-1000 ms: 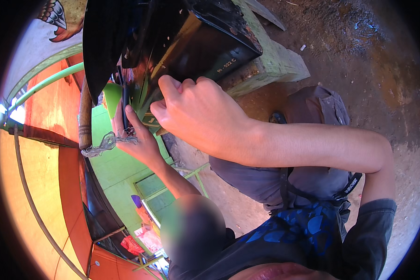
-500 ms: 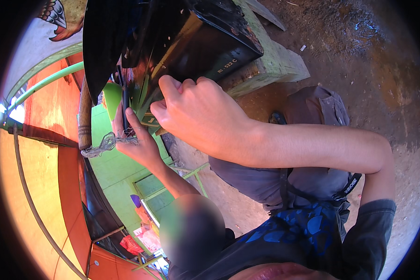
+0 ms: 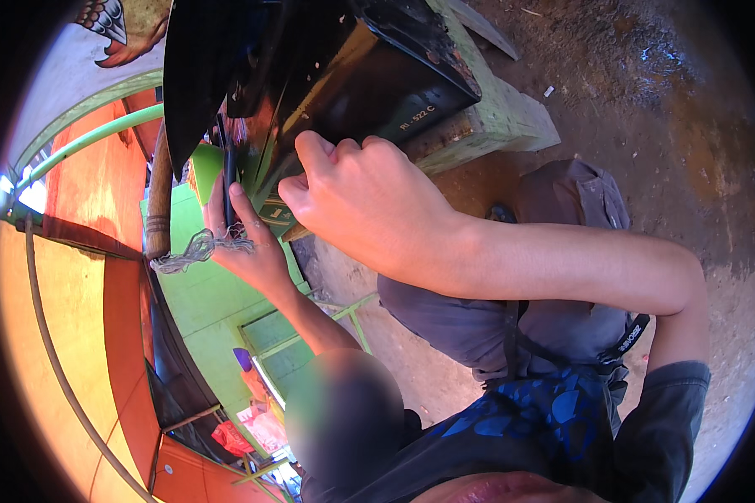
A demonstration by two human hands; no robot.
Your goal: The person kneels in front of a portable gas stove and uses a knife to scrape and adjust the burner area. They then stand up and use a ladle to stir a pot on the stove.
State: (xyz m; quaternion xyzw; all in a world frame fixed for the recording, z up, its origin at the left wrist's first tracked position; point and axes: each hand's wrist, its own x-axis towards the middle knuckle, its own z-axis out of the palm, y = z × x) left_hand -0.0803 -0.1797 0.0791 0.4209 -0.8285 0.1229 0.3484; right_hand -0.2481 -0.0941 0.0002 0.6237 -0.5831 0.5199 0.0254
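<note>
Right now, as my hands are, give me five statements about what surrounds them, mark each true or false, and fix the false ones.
1. The left hand has a thin dark rod between its thumb and fingers. True.
2. The right hand is spread flat with its fingers straight. False: its fingers are curled in, and whether they hold anything is hidden.
3. A grey stringy tangle lies against the left hand. True.
4. The brown wooden handle is to the right of the right hand. False: it is to the left of the left hand.
5. The dark shirt bears a blue pattern. True.
</note>
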